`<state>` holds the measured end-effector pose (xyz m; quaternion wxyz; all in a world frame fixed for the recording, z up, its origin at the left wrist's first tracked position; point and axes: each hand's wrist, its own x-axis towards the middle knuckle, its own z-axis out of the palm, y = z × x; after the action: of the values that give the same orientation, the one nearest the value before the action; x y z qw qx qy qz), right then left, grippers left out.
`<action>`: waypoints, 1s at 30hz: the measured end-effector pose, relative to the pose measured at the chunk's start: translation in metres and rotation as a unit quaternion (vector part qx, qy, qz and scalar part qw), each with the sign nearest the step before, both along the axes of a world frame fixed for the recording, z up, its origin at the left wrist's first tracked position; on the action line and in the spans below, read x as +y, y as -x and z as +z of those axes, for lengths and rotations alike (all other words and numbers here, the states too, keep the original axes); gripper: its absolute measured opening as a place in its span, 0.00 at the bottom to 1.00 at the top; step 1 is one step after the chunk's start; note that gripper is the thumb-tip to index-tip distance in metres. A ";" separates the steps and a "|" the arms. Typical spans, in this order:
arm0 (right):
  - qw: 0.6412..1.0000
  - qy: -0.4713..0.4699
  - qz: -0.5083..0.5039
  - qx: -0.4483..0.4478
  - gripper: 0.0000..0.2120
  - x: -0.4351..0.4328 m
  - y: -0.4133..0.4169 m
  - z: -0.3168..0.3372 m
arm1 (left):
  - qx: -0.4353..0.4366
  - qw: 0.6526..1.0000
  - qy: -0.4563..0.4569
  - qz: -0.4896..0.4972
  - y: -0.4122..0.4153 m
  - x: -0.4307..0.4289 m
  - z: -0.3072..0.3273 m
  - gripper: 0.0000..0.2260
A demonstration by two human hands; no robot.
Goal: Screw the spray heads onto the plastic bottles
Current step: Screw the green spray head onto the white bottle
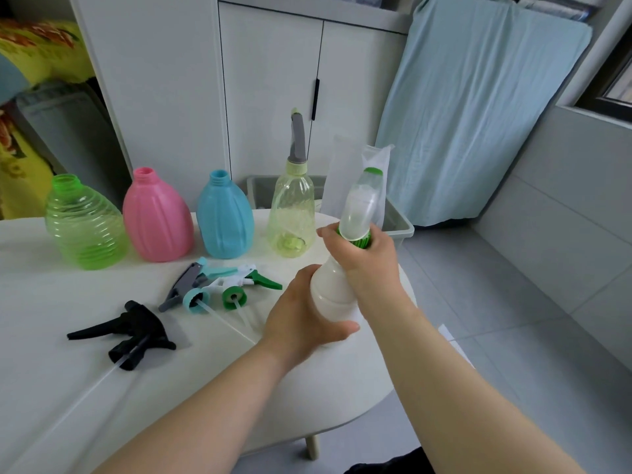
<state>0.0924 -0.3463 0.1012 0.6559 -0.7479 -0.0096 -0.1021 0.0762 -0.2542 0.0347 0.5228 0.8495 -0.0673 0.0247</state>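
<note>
Along the far edge of the white surface (51, 354) four bottles stand upright in a row, close together: a green ribbed bottle (85, 227), a pink bottle (157, 217) and a blue bottle (225, 217), all three open-necked, then a pale yellow bottle (290, 213) already wearing a grey spray head (297, 138). In front of them, toward the middle, loose spray heads lie on their sides: a black one (136, 333) nearest you, a grey-and-teal one (191, 285) touching a white-and-green one (239, 285), their dip tubes pointing toward your left hand (301, 323).

You hold a white bottle (331, 292) tilted above the surface's right edge. Your left hand wraps around its body from below, fingers closed. Your right hand (366, 258) is closed around the green collar (359, 241) at the neck, under a translucent green-tipped spray head (360, 203) that points away from you.

Just beyond that edge a grey bin (396, 224) sits on the floor, with clear wrappers (345, 169) sticking up from it, right behind the spray head. The near half of the surface is bare.
</note>
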 end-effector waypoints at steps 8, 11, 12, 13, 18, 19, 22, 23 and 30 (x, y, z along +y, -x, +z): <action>0.976 0.030 0.212 0.023 0.06 -0.023 -0.003 0.014 | 0.051 0.993 -0.018 -0.101 -0.011 0.010 0.009 0.38; 0.983 0.015 0.181 -0.005 0.08 -0.016 0.000 0.011 | 0.039 0.996 -0.028 -0.071 -0.009 0.007 0.007 0.34; 0.988 0.015 0.155 -0.022 0.08 -0.013 0.001 0.007 | 0.034 0.997 -0.025 -0.062 -0.008 0.007 0.005 0.33; 0.991 0.011 0.133 -0.032 0.08 -0.008 0.002 0.006 | 0.030 0.998 -0.018 -0.055 -0.007 0.008 0.004 0.33; 0.998 -0.009 0.037 -0.040 0.04 0.002 0.004 0.004 | 0.023 0.999 -0.005 -0.036 -0.003 0.005 0.004 0.33; 0.999 -0.015 0.020 -0.031 0.04 0.002 0.004 0.005 | 0.023 0.999 -0.005 -0.037 -0.003 0.004 0.005 0.34; 0.999 0.021 -0.024 -0.014 0.09 0.002 0.006 0.004 | 0.038 0.998 -0.005 -0.047 -0.003 0.001 0.008 0.36; 0.998 0.050 -0.035 -0.011 0.09 0.002 0.008 0.003 | 0.041 0.998 -0.003 -0.057 -0.003 0.001 0.009 0.37; 0.988 0.148 -0.051 0.010 0.15 -0.007 0.017 -0.007 | 0.028 0.998 -0.015 -0.053 0.004 0.023 0.012 0.40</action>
<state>0.0751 -0.3537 0.0944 0.5322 -0.8370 0.0203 -0.1258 0.0722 -0.2308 0.0467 0.5119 0.8529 -0.0982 -0.0282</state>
